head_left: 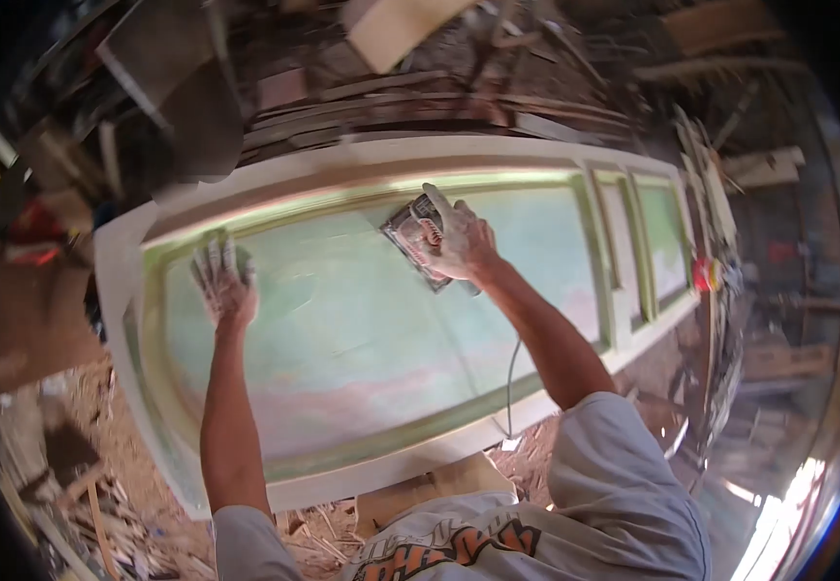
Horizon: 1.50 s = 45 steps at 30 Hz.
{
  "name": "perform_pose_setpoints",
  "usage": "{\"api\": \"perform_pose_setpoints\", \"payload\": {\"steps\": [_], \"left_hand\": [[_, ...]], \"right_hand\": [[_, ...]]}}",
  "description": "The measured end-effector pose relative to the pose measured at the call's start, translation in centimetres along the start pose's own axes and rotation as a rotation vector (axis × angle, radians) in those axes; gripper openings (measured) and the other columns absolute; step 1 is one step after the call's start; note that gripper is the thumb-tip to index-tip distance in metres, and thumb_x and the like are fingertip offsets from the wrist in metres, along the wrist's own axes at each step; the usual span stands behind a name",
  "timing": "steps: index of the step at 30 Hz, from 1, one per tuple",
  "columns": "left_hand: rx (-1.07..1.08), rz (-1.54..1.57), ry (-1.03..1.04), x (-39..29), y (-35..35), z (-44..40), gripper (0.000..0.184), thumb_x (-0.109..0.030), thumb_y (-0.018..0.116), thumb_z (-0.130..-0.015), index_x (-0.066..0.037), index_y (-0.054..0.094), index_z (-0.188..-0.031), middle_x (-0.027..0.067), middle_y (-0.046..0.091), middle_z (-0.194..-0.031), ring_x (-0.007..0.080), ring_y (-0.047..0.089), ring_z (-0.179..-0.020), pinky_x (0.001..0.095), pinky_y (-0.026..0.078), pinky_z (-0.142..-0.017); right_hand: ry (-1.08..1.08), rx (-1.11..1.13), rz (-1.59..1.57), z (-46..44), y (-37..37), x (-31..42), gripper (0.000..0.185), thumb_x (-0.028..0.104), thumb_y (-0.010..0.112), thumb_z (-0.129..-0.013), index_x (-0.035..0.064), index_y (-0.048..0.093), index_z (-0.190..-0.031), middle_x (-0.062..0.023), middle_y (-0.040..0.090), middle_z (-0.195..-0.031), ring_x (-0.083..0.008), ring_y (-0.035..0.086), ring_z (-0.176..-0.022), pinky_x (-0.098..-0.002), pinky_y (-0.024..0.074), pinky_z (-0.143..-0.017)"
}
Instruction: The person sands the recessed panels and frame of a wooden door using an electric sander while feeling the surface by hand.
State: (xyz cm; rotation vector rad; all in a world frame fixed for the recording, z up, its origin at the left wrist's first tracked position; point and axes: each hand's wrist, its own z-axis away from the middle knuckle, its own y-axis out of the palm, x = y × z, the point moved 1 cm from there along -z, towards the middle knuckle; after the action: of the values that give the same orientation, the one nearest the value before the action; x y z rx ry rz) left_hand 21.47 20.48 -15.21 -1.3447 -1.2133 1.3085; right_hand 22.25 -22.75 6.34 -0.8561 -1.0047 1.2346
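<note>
A long panelled door (342, 329) lies flat in front of me, its pale green recessed panel bordered by a whitish frame. My right hand (462, 242), dusty white, is wrapped over the top of an electric sander (410, 237) that rests on the panel near its upper middle. The sander's pad is hidden beneath its body. A thin cord (510, 387) hangs over the door's near edge below my right arm. At the panel's left end my left hand (223, 281) lies flat with fingers spread, also coated in dust, and holds nothing.
Stacked wooden strips (362, 102) and boards lie beyond the door's far edge. Wood scraps (129, 504) cover the ground at lower left. A red object (704, 274) is by the door's right end. A dark board (173, 87) stands at upper left.
</note>
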Motion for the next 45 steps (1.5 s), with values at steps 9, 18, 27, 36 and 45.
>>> {"api": "perform_pose_setpoints", "payload": {"steps": [9,18,27,36,45], "left_hand": [[-0.015,-0.018,0.02,-10.9,-1.0,0.7,0.088,-0.053,0.06,-0.113,-0.011,0.025,-0.182,0.0168,0.024,-0.188,0.0445,0.018,-0.174,0.064,0.009,-0.142],[-0.01,-0.047,0.034,-11.4,-0.7,0.0,0.082,-0.054,0.055,-0.114,-0.016,0.028,-0.182,0.0095,0.032,-0.187,0.0436,0.017,-0.174,0.0648,0.007,-0.142],[0.014,0.028,0.087,-11.5,-0.9,-0.3,0.076,-0.048,0.056,-0.114,-0.013,0.037,-0.179,0.0078,0.037,-0.185,0.0363,0.025,-0.173,0.0643,0.006,-0.142],[-0.24,0.453,0.037,-8.2,1.6,1.3,0.068,-0.036,0.054,-0.116,-0.008,0.04,-0.176,0.0147,0.037,-0.183,0.0362,0.029,-0.172,0.062,0.017,-0.141],[-0.087,0.107,-0.046,-4.6,-1.5,5.7,0.075,-0.038,0.063,-0.113,-0.012,0.037,-0.178,0.017,0.032,-0.186,0.0409,0.024,-0.173,0.0611,0.015,-0.141]], "right_hand": [[0.568,-0.173,-0.122,0.7,-1.8,-17.9,0.096,0.044,0.077,-0.096,0.0254,0.034,-0.18,-0.0298,0.072,-0.142,-0.045,0.072,-0.133,-0.0529,0.0583,-0.114],[0.528,-0.264,-0.098,-4.2,-1.6,-28.9,0.095,0.046,0.074,-0.096,0.0251,0.032,-0.18,-0.0272,0.076,-0.137,-0.0462,0.073,-0.129,-0.0546,0.0585,-0.112],[0.236,-0.1,-0.15,-4.4,-0.1,-5.2,0.104,0.043,0.077,-0.094,0.0132,0.026,-0.181,-0.0338,0.072,-0.136,-0.0447,0.075,-0.127,-0.0519,0.0602,-0.11],[-0.141,-0.058,-0.329,-3.9,3.9,13.7,0.112,0.033,0.084,-0.089,0.0017,0.023,-0.178,-0.0414,0.064,-0.141,-0.0556,0.073,-0.122,-0.0597,0.0614,-0.101],[-0.06,-0.082,-0.369,-2.8,3.5,13.7,0.11,0.029,0.086,-0.09,0.0061,0.025,-0.178,-0.0361,0.067,-0.137,-0.0479,0.076,-0.116,-0.0532,0.0627,-0.099]]}}
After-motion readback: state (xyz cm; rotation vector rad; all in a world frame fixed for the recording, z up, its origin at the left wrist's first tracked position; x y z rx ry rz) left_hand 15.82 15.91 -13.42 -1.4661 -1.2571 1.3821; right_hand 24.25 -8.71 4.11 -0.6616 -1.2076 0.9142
